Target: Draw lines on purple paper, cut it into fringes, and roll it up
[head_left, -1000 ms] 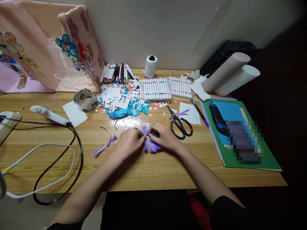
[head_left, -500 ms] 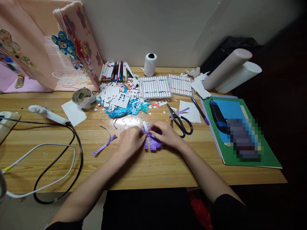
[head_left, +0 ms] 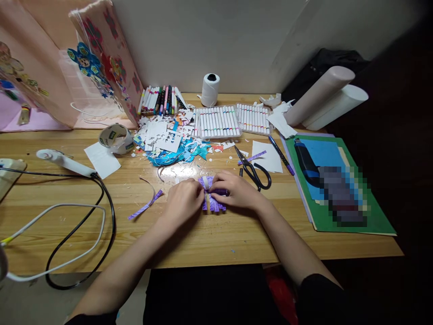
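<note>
Between my hands, near the middle of the wooden table, is a purple fringed paper piece (head_left: 216,204) with a narrow white strip (head_left: 206,182) on its upper part. My left hand (head_left: 185,197) pinches its left side, fingers curled. From the right, my right hand (head_left: 230,189) grips the piece with thumb and index finger near its centre. Black-handled scissors (head_left: 254,172) lie half open just beyond my right hand. A curled purple strip (head_left: 145,206) rests to the left of my left hand.
Paper scraps (head_left: 162,137), marker boxes (head_left: 219,123) and a thread spool (head_left: 210,91) stand at the back. A tape roll (head_left: 117,138) and cables (head_left: 113,225) are on the left. A green folder (head_left: 358,212) and a blue pen (head_left: 281,155) lie right.
The white strip now lies lower and flatter against the purple piece. My right hand's fingers have shifted slightly over it. The whole view has moved a little.
</note>
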Tool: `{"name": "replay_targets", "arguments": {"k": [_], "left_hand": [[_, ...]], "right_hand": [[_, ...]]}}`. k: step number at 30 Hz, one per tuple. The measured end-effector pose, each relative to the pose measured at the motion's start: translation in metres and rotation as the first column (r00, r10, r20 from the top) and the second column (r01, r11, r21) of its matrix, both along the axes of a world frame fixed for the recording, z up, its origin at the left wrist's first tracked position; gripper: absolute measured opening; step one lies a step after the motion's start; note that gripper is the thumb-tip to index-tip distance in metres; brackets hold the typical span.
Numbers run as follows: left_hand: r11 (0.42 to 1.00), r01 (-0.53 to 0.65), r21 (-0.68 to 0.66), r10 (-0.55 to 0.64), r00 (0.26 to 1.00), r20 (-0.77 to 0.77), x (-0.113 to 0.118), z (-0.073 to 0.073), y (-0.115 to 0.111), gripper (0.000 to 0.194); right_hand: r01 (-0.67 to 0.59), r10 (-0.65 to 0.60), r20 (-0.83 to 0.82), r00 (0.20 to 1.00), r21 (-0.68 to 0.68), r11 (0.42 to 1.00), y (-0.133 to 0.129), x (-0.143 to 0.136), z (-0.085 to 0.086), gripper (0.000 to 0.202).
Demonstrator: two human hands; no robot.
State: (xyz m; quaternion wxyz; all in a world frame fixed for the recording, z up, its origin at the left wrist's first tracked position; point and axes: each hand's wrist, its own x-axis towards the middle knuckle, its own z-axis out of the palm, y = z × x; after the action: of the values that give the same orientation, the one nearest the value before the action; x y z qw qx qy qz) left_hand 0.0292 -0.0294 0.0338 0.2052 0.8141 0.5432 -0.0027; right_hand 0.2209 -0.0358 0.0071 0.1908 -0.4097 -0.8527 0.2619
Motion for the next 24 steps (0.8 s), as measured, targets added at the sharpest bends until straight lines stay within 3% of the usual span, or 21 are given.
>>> {"name": "replay_targets", "arguments": {"k": [4, 10, 16, 24], "left_hand": [[1.0, -0.016, 0.001, 0.016, 1.0, 0.007, 0.001, -0.003, 0.001, 0.035], [0.998, -0.053, 0.021, 0.052, 0.996, 0.066, -0.001, -0.01, 0.002, 0.025], [0.999, -0.011, 0.046, 0.008, 0.998, 0.069, -0.003, -0.011, 0.0, 0.016], [0.993, 0.076, 0.091, -0.085, 0.992, 0.097, 0.002, -0.012, -0.003, 0.015]], "right_hand": [[-0.001, 0.001, -0.004, 1.0, -0.031, 1.0, 0.001, 0.002, 0.002, 0.021], [-0.052, 0.043, -0.063, 0.997, -0.152, 0.987, 0.005, 0.008, 0.008, 0.038], [-0.053, 0.04, -0.098, 0.994, -0.136, 0.989, 0.006, 0.011, 0.007, 0.011], [-0.02, 0.009, -0.101, 0.995, -0.111, 0.994, 0.004, 0.005, 0.002, 0.01]]}}
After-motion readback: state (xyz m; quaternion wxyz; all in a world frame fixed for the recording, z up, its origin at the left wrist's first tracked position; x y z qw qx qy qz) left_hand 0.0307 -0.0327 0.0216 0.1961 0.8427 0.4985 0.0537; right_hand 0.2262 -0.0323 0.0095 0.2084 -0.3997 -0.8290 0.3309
